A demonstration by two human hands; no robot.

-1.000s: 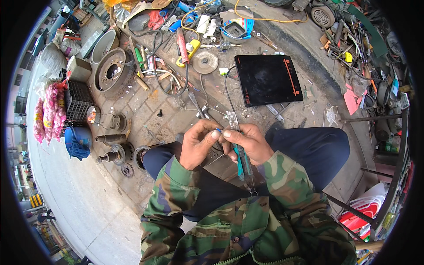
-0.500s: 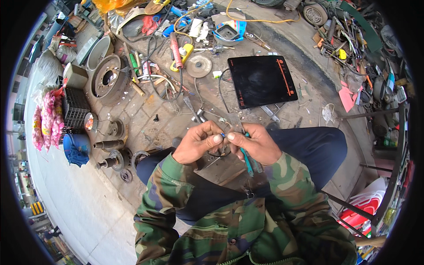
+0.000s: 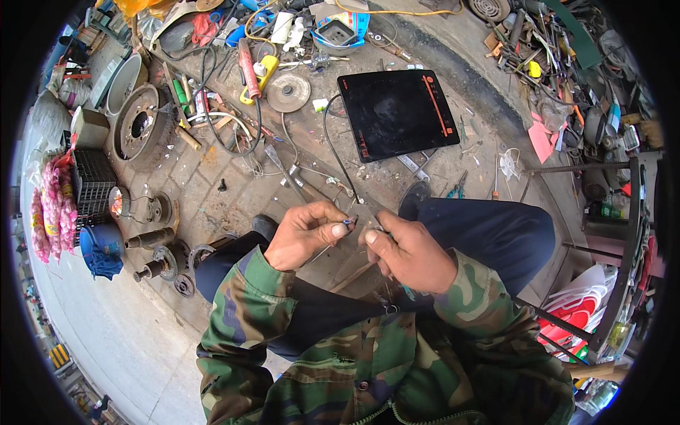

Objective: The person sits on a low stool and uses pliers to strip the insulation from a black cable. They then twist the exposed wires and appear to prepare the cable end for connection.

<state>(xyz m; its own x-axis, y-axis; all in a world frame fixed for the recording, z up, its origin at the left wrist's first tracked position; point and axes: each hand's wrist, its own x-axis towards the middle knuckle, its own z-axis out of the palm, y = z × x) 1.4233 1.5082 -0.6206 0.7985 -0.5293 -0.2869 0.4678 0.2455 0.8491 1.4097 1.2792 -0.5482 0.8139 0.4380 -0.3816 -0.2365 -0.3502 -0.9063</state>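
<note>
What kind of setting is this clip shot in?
Most likely an open-air repair stall on brick paving. Tools and cables lie scattered on the ground, with a black flat cooktop panel, a metal wheel hub and a grinding disc. Both hands work a thin wire.

Thin blue-tipped wire (partly hidden) lies pinched above the lap.
</note>
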